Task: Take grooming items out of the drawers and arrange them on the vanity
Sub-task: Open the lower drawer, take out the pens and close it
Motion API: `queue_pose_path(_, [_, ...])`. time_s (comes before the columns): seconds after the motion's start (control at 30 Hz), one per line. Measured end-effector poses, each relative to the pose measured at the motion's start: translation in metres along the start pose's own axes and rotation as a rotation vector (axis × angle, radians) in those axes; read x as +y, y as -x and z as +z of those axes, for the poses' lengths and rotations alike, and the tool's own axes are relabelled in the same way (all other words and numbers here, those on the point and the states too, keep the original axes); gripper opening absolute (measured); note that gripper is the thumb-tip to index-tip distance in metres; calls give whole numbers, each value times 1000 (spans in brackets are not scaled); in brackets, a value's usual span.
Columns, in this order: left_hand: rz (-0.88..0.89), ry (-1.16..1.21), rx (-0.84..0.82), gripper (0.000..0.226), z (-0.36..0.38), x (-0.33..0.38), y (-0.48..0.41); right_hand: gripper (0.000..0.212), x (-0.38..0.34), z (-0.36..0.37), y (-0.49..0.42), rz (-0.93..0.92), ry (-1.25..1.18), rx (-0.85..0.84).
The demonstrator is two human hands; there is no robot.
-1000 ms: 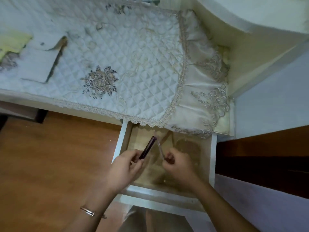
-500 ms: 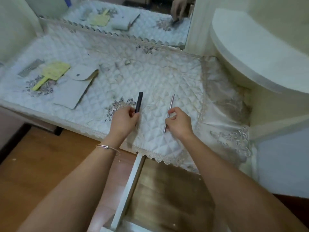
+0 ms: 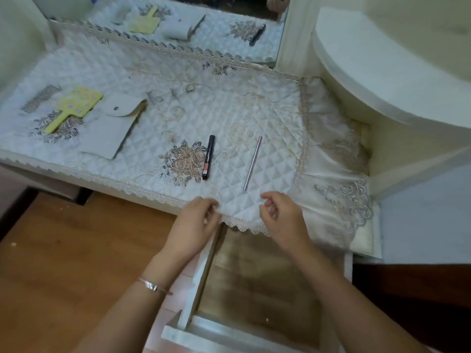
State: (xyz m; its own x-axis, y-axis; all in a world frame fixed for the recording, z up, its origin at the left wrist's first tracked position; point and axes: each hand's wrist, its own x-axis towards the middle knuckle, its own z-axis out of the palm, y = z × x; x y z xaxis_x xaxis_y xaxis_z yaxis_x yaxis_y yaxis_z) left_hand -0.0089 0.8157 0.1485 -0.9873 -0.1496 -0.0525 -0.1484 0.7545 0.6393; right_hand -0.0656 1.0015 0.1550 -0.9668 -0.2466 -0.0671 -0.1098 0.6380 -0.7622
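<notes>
- Far left of our fingers, at the tabletop's (image 3: 270,174) left end: a metal comb (image 3: 39,98), then a yellow hand mirror (image 3: 74,107) just beside it, handle toward the front edge. A pale snap pouch (image 3: 112,128) lies next to the mirror.
- Left hand (image 3: 193,225) hovers at the lace front edge, over the open drawer's (image 3: 201,273) left wall. Fingers (image 3: 207,203) are loosely curled and apart, holding nothing.
- Just beyond the left fingers: a black tube with a pink end (image 3: 208,156), lying flat beside the embroidered rose, pointing away from us.
- Between both sets of fingers and beyond them: a thin silver stick (image 3: 252,163), flat on the quilted cover, roughly parallel to the tube and clear of it. Its near end sits just past the right fingertips.
- Right hand (image 3: 283,217) hovers at the same edge, fingers (image 3: 267,200) half-open, empty.
- Below the hands, the drawer bottom looks bare in the part we can see; the area under the cover's overhang is hidden.
- Judgement: both items are set down, and the step in hand is letting go cleanly. To do it well we should draw the fingers straight back without brushing the stick, which would roll easily.
- Check the hidden drawer back before closing it. If more items come out, place them to the right of the stick, with the same spacing and heading.
</notes>
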Motion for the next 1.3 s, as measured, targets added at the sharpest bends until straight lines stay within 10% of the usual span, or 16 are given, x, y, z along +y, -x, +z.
queue_pose_path(0.23, [163,-55,-341,43,27,-41,125,20,58,1,163,310,247,-203])
queue_pose_path(0.53, [300,-158,-395,27,27,-70,184,44,73,16,269,408,319,-74])
queue_pose_path(1.0, [323,-285,-324,36,39,-63,116,34,94,11,207,276,455,89])
queue_pose_path(1.13, [409,-345,-180,24,41,-45,71,60,97,-6,157,239,612,115])
queue_pose_path(1.3, [358,-424,-126,75,42,-26,26,98,96,-19,101,145,745,183])
